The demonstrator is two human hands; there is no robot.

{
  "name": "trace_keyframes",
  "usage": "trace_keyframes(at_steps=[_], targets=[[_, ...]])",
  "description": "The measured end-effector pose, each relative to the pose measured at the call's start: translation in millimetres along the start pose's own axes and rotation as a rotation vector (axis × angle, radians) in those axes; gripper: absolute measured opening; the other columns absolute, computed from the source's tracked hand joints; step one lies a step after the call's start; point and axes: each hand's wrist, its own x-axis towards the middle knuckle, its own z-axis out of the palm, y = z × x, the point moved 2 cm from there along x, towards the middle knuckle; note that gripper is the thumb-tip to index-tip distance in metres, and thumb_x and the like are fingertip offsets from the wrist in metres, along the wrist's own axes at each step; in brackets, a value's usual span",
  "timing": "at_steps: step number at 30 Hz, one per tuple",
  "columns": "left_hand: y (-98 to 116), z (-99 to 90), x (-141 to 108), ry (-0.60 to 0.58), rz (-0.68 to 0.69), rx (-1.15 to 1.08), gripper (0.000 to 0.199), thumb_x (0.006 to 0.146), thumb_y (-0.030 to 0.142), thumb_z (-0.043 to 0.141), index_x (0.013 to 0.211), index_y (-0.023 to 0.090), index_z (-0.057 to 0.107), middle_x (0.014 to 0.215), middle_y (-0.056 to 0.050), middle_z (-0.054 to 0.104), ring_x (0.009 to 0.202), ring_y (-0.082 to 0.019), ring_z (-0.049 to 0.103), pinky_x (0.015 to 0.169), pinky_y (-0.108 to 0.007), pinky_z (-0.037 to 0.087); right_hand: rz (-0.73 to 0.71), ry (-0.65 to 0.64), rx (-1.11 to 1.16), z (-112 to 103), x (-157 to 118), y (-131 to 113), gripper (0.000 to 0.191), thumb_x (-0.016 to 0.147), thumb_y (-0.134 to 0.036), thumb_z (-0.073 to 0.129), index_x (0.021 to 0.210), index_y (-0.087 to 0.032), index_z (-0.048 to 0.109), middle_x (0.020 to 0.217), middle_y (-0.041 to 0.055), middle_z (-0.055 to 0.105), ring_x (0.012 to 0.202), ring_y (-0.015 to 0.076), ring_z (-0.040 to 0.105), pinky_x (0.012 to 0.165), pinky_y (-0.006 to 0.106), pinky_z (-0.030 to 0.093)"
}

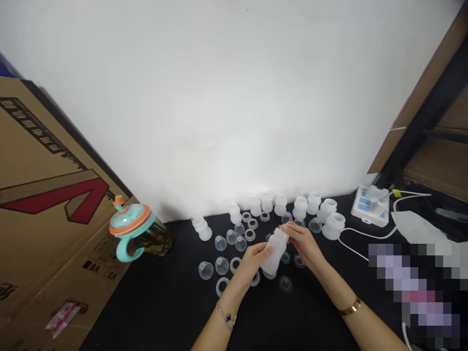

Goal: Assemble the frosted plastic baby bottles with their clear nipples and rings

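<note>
My left hand point(252, 263) is wrapped round the body of a milky white baby bottle point(274, 254), held tilted with its top toward the upper right. The fingers of my right hand point(302, 240) close on the bottle's neck end and partly hide what sits there. Under and around my hands lie clear domed caps point(222, 265), white screw rings point(222, 286) and clear bottle nipples point(285, 283). A line of open white bottles point(300, 208) stands along the wall behind them. One bottle with a top fitted point(202, 229) stands off to the left.
A turquoise and orange lidded jug point(135, 226) with dark contents stands at the left by a large cardboard box point(54, 209). On the right are a white power strip point(371, 204) with cables, a white sheet point(420, 229) and a pixelated patch. The white wall point(234, 107) bounds the black table.
</note>
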Motion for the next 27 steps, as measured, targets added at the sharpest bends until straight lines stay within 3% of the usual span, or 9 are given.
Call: trace_keyframes(at_steps=[27], targets=[[0.7, -0.2, 3.3, 0.007, 0.016, 0.030, 0.063, 0.074, 0.061, 0.075, 0.110, 0.009, 0.076, 0.079, -0.007, 0.069, 0.064, -0.012, 0.050, 0.061, -0.024, 0.033, -0.055, 0.033, -0.045, 1.2, -1.9, -1.3, 0.025, 0.075, -0.043, 0.082, 0.083, -0.020, 0.083, 0.084, 0.0053, 0.062, 0.070, 0.0166, 0.049, 0.057, 0.030, 0.037]])
